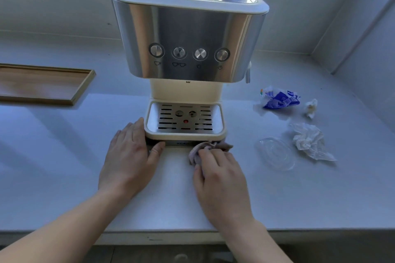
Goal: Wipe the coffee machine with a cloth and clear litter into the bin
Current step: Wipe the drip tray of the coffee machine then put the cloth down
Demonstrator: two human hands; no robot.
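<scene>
One cloth (205, 148), in right hand (220, 175), touches coffee machine (188, 34) at base edge.

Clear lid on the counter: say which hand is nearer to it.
Right. The right hand, gripping the cloth, lies just left of the lid; the left hand rests farther left, against the coffee machine base.

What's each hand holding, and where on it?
Right hand grips the cloth by its near end, pressed to the coffee machine base. Left hand holds nothing, resting open against that base's left corner.
</scene>
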